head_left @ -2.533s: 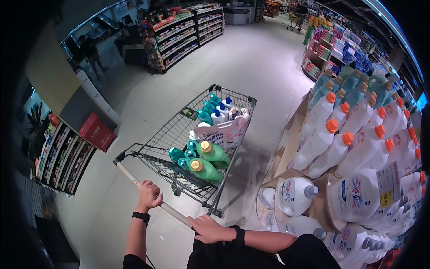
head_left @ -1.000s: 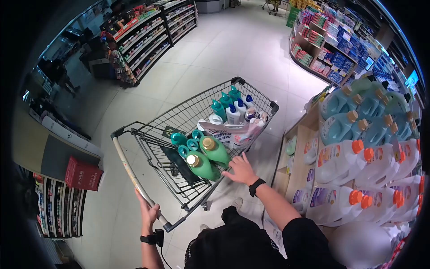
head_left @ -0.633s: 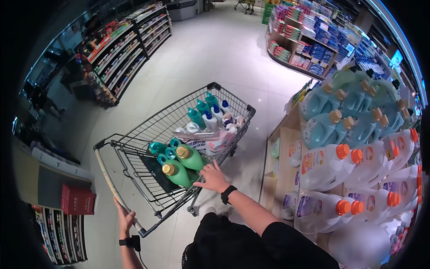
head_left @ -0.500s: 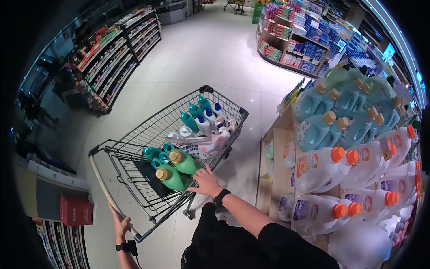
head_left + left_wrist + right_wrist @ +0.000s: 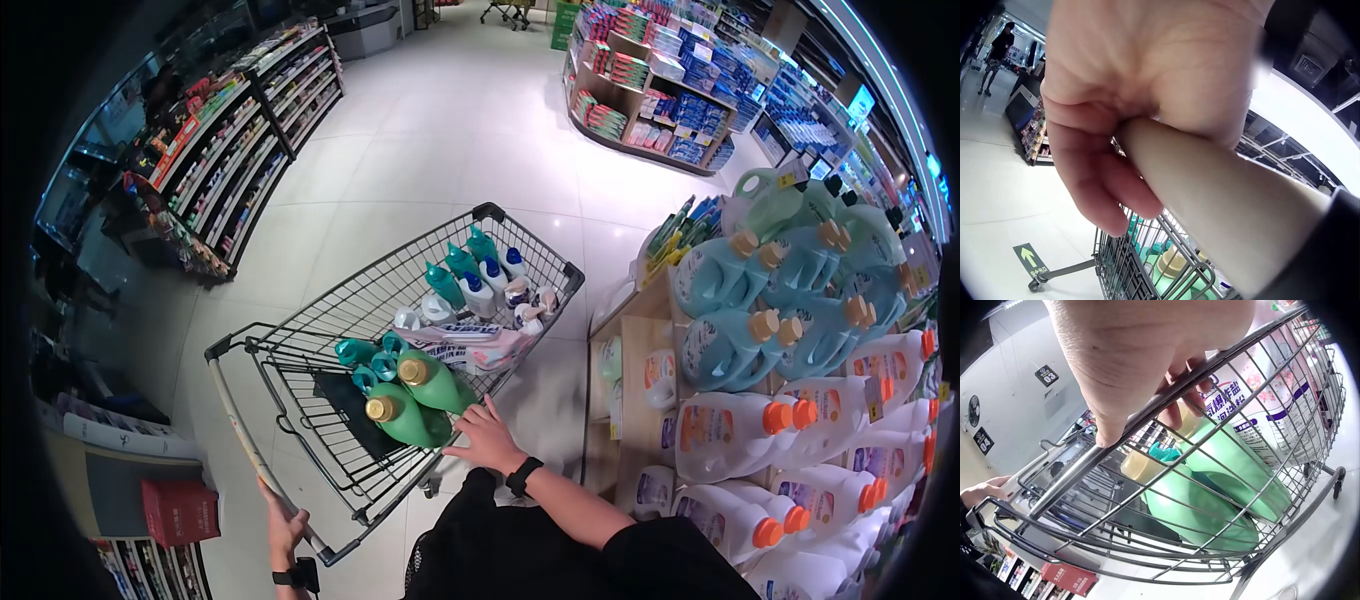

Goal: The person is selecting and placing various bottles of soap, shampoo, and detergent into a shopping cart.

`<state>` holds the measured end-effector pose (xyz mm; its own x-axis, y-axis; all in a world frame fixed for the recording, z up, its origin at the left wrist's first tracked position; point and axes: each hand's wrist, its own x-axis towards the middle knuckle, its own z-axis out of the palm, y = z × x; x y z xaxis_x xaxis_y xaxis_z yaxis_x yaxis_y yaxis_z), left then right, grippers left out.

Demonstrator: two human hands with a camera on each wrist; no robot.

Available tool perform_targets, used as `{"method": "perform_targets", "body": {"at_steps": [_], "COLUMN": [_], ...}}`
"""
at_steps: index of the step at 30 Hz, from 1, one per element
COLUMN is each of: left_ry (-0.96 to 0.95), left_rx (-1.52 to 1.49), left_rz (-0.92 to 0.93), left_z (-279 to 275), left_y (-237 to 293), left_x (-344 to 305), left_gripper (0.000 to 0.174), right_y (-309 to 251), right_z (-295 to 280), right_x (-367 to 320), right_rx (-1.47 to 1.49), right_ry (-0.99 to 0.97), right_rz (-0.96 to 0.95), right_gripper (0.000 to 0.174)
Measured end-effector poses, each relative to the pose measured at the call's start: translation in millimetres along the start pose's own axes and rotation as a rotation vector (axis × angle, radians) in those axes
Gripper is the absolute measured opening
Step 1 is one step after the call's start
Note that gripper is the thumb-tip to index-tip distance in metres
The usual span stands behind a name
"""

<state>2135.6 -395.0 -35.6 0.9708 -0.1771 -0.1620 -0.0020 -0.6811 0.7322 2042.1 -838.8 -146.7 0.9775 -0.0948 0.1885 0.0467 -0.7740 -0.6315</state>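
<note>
A wire shopping cart (image 5: 330,290) holds two green bottles with gold caps (image 5: 405,415), teal bottles (image 5: 462,262), white bottles with blue caps (image 5: 478,295) and a printed pack (image 5: 470,345). The left hand (image 5: 286,525) grips the pale handle (image 5: 240,430); in the left wrist view its fingers (image 5: 1094,181) curl round the bar (image 5: 1210,187). On the cart's near side rim (image 5: 1166,394), the right hand (image 5: 1154,350) has its fingers hooked over the wire edge, beside the green bottles (image 5: 1197,506).
Rows of large jugs with orange caps (image 5: 730,435) and blue jugs (image 5: 720,275) stand at the right. Shelving (image 5: 225,150) runs along the left, with a red box (image 5: 180,512) nearer. A stocked display (image 5: 650,100) stands ahead, and a person (image 5: 999,53) farther off.
The right hand has left the handle for the cart's side rim. The cart has turned relative to the body. Over the last half second, the view has shifted slightly and both grips look the same.
</note>
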Motion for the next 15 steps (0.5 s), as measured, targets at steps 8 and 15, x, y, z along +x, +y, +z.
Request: {"method": "perform_targets", "body": {"at_steps": [8, 15], "left_ry": [-0.139, -0.065], "left_rx": [-0.024, 0.152], "left_rz": [-0.103, 0.227], "left_z": [17.1, 55.6], "left_y": [51.6, 37.3], "left_x": [77.4, 149.6], "left_gripper": [0.115, 0.116], "right_y": [42.0, 95.1], "right_z": [-17.5, -35.2], "right_x": [51.0, 88.8], "right_rx": [0.047, 0.013], "right_ry": [0.003, 0.095], "right_rz": [0.072, 0.089], "right_gripper": [0.05, 0.051]}}
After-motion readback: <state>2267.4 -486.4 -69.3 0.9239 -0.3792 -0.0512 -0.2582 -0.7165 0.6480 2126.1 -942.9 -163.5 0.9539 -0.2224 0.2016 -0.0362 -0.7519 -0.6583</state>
